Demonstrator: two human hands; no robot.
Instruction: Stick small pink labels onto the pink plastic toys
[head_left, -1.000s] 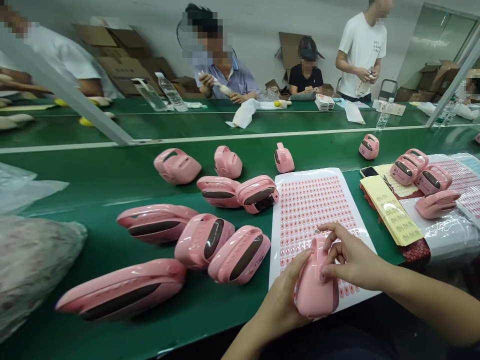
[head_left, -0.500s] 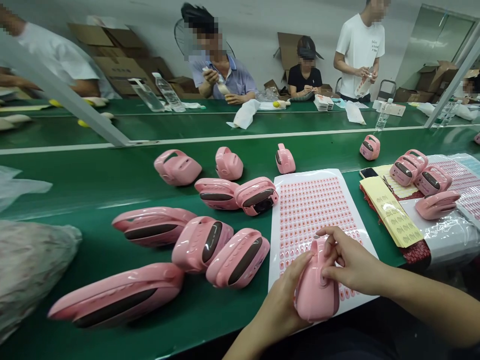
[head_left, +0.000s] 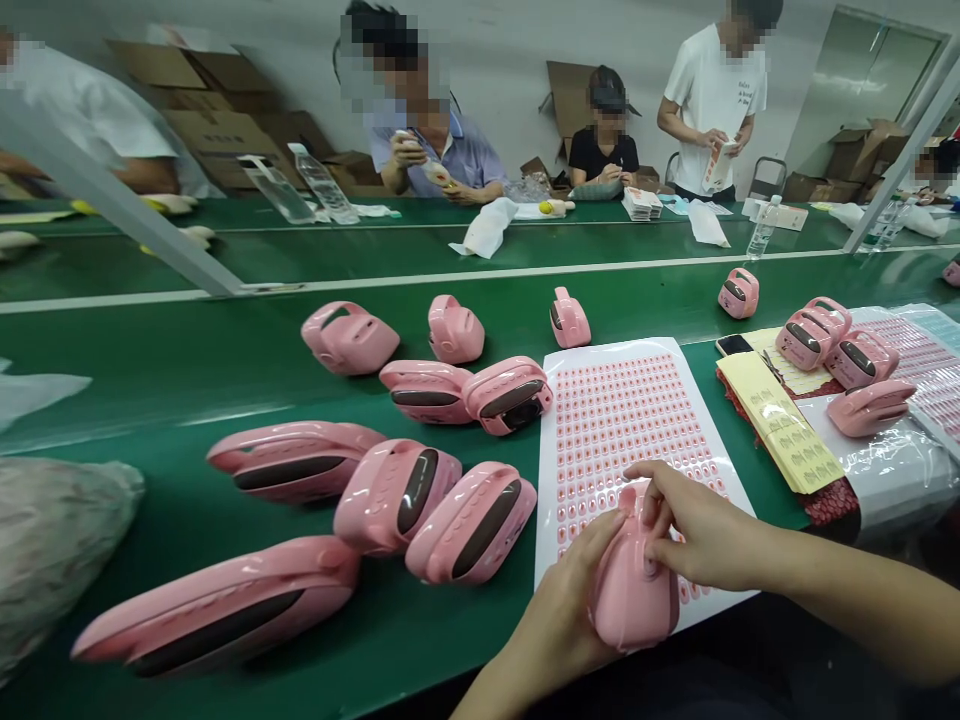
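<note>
Casing (head_left: 634, 605) is held at the lower right of the frame, its handle (head_left: 636, 508) directed up the frame. Its left side is clamped by the left hand (head_left: 574, 590); its handle is pinched between thumb and bent fingers by the right hand (head_left: 694, 535). Both hands are thus placed together on one casing. A sticker sheet (head_left: 630, 430) is laid beyond it on the green table (head_left: 450, 650). One pink unit (head_left: 225, 605) is set at the lower left, beside a filled bag (head_left: 60, 550). Three touching units (head_left: 397, 500) are grouped left of the sheet. At the right, yellow strips (head_left: 780, 425) are placed near a phone (head_left: 733, 345). Across the top, co-workers (head_left: 435, 140) are seated or stood behind a bottle (head_left: 763, 228).
</note>
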